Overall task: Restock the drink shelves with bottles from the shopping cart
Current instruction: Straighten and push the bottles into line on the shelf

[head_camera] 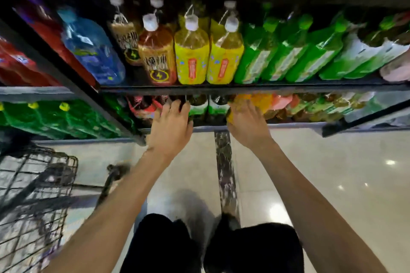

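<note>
The drink shelves (221, 89) fill the upper view, and the wire shopping cart (33, 184) stands on the floor (310, 173) at lower left. At the lower shelf, the left hand (170, 119) curls its fingers over a dark bottle (186, 100). The right hand (246, 122) lies against an orange bottle (261, 102), its grip too blurred to tell.

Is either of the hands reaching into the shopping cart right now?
No, the left hand and right hand both reach into the lower shelf, while the shopping cart stands apart at the left.
</note>
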